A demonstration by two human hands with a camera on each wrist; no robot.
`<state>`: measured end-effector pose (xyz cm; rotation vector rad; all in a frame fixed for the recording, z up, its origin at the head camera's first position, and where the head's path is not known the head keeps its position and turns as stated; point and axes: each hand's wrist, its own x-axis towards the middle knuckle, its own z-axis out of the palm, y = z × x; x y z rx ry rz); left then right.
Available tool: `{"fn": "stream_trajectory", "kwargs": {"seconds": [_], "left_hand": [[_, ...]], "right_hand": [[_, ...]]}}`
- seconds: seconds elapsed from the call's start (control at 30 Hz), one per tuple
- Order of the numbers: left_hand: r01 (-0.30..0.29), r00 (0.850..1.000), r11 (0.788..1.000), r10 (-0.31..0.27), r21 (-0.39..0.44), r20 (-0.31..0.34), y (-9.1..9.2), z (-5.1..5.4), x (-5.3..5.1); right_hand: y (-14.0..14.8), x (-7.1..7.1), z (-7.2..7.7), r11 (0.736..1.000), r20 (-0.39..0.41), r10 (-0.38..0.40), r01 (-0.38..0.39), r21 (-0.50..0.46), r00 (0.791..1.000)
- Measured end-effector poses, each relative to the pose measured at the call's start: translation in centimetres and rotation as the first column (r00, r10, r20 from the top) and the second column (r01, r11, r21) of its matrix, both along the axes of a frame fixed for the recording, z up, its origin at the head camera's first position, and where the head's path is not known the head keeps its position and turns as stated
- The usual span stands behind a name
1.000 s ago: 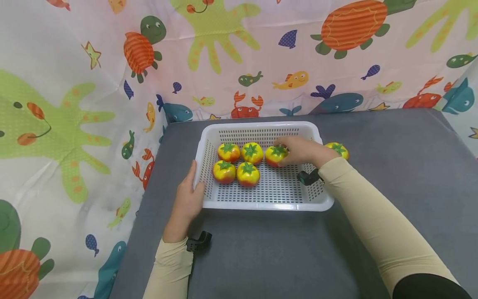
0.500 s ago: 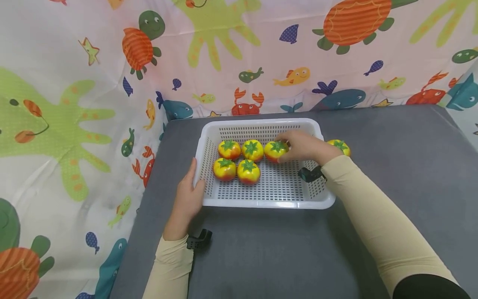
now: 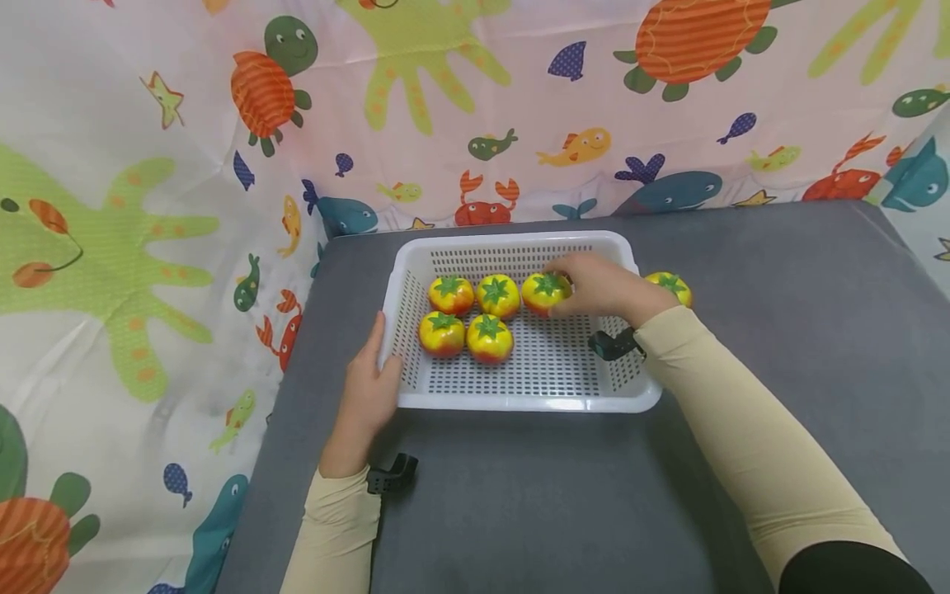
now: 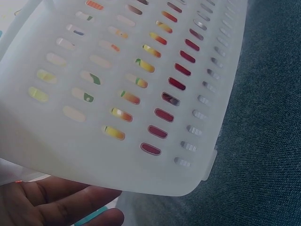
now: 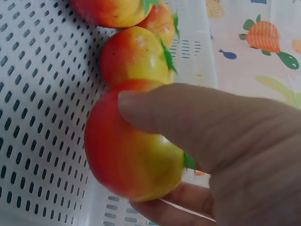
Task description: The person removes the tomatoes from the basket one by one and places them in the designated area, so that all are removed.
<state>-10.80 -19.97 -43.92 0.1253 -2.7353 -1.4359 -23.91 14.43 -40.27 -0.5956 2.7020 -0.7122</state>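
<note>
A white perforated plastic basket (image 3: 552,404) stands on the grey table. Inside it, toward the left, sit several glossy yellow-and-red tomatoes (image 3: 490,338) with green leafy tops, seemingly artificial. My right hand (image 3: 604,289) reaches over the basket's right end and grips the rightmost tomato of the back row (image 5: 136,155). In the right wrist view its thumb presses one side, with fingers curled on the far side. At the basket's left end my left hand (image 3: 369,396) holds the rim. The left wrist view shows the basket's slotted outer wall (image 4: 89,141) and part of the hand's fingers (image 4: 70,205).
Another tomato (image 3: 671,287) lies on the table (image 3: 779,280) outside the basket's right side, partly hidden by the right forearm. A curtain (image 3: 445,99) printed with sea animals hangs behind the table and along its left.
Both hands keep their hold, and the tomatoes stay in place. Only the head view shifts slightly.
</note>
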Motion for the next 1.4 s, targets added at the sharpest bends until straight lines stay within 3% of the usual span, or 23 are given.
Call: {"fn": "stream_trajectory", "kwargs": {"seconds": [0.23,0.6,0.87,1.4], "left_hand": [[0.0,1.0,1.0,0.0,-0.008,0.002,0.0,-0.1,0.1],[-0.011,1.0,1.0,0.011,0.0,0.011,0.0,0.0,0.0],[-0.006,1.0,1.0,0.006,0.004,0.02,0.1,0.2,-0.1],[-0.009,1.0,1.0,0.009,-0.009,0.03,0.1,0.2,0.0]], "right_hand": [[0.1,0.3,0.3,0.999,-0.007,-0.018,0.019,0.045,1.0],[0.8,0.9,1.2,1.0,-0.02,-0.026,0.026,0.007,0.999],[1.6,1.7,2.6,0.999,-0.039,-0.039,0.039,-0.007,0.998],[3.8,3.2,5.6,0.994,-0.05,-0.093,0.096,0.052,0.994]]}}
